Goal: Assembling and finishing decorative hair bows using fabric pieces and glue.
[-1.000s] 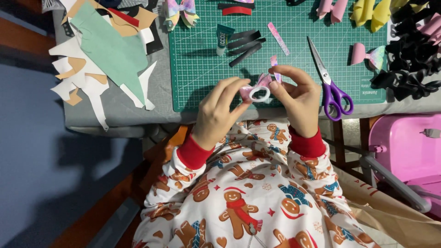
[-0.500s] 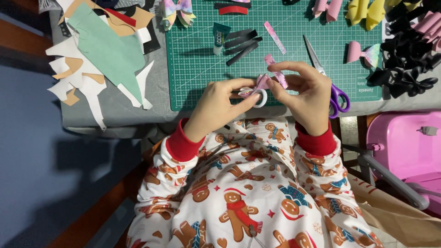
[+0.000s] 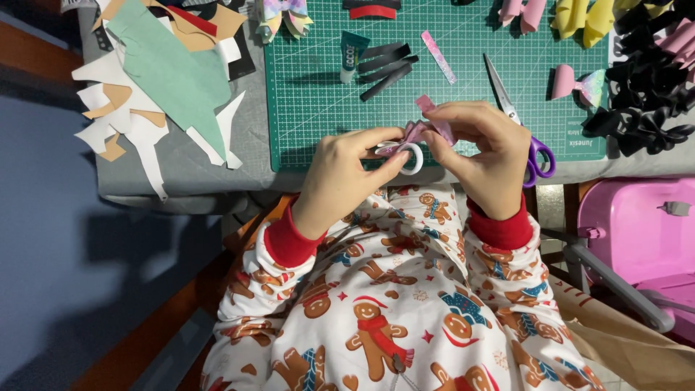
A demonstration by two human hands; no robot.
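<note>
The left hand (image 3: 347, 177) pinches a small pink bow piece (image 3: 418, 130) and a white ring (image 3: 411, 158) between thumb and fingertips, while the right hand (image 3: 481, 156) closes on the upper end of the same pink strip, fingers curled tight around it. To do this folding well, the pinch at the middle seems to need to stay firm while the right fingers work the free end, so the loops do not spring open; small, slow moves look wiser than a pull.

The bow piece sits between the two hands, raised just above the near edge of the surface, over the front edge of the green cutting mat (image 3: 318, 87). The purple-handled scissors (image 3: 521, 123) lie just beyond the right hand, partly hidden by it. A small glue tube (image 3: 352, 54) and dark strips (image 3: 387, 65) lie further back on the mat.
</note>
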